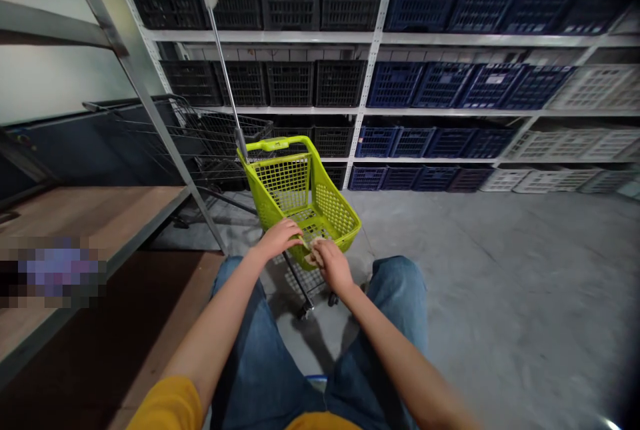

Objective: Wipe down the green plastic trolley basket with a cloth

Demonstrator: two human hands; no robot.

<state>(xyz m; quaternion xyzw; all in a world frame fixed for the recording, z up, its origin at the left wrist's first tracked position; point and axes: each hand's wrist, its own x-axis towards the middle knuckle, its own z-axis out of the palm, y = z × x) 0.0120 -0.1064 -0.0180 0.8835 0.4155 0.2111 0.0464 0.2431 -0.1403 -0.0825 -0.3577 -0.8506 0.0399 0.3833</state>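
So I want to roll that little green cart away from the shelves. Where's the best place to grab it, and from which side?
Probably the curved top handle of the green cart, taken from its far, shelf-facing side. It is a rounded bar, raised clear above the basket, wide enough for both hands. The left hand and right hand rest on the basket's near rim.

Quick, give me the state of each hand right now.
Left hand: curled over the near rim of the green cart basket; whether it grips cannot be told.
Right hand: at the same rim, fingers bent; anything held cannot be told.
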